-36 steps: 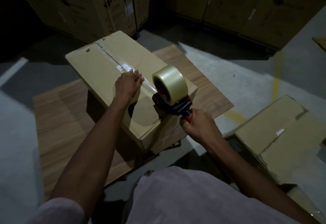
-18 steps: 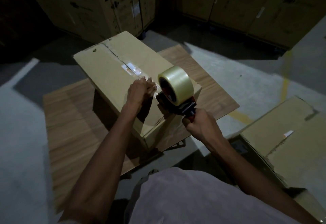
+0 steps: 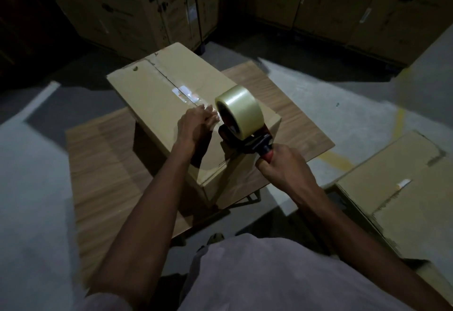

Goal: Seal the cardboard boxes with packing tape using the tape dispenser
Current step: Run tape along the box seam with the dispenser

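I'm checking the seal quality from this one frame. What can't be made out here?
Head view only:
- Where the tape dispenser meets the box: hidden behind the tape roll and the left hand.
- How far tape runs along the seam: dim light and glare, unclear.
- Dispenser handle: mostly wrapped by the right hand.
- Print on the stacked cartons: too dark and blurred to read.
- Second box: cut off by the right edge.

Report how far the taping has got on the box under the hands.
Done: glossy tape covers the near part of the box seam. In hand: the right hand holds the tape dispenser on top while the left hand presses the tape flat. Left: the far seam looks bare; the second box waits.
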Tool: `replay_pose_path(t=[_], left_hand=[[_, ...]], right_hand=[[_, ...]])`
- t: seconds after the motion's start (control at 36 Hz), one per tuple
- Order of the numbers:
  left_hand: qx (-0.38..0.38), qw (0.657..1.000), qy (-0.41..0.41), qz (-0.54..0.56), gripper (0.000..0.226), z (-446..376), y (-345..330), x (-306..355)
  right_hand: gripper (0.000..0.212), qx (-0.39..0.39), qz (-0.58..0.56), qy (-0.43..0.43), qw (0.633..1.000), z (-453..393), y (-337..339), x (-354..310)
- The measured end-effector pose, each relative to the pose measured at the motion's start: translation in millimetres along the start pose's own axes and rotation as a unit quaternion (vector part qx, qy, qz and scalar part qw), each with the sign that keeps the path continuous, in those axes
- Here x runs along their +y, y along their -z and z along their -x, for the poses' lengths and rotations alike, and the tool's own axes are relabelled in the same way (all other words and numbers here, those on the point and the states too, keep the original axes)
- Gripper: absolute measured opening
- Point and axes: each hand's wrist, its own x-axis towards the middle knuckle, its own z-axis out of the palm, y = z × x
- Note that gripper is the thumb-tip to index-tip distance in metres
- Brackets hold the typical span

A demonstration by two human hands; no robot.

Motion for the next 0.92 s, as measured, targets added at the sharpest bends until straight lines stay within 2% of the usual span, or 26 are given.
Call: replay_pose_path(t=[0.22,0.33,0.47,0.69,0.92], left_hand=[[0.013,0.999,-0.007,-0.04,0.037,-0.7,-0.7,1.5],[0.027,0.999,-0.01,-0.036,0.033,3.6,-1.4,6.1],[0.015,0.996,-0.019,-0.08,0.034,7.2,-5.1,18.5],[-0.022,0.997,-0.011,-0.08,0.038,19.5,-9.7,29.8],[-0.005,0.999,0.011,-0.029,0.03,26.7,-12.5,37.4]], right_hand=[[0.016,-0.001,-0.01,0.0,1.0,21.7,5.6,10.2],[0.016,0.008,-0.004,-0.003,1.0,30.9,6.0,15.6],[0.016,0.005,-0.018,-0.028,0.999,34.7,-1.7,21.1],[0.016,-0.006,-0.042,-0.053,0.998,35.4,-6.9,26.2],[0.024,0.002,-0.052,-0.034,0.998,42.0,-4.0,25.2]])
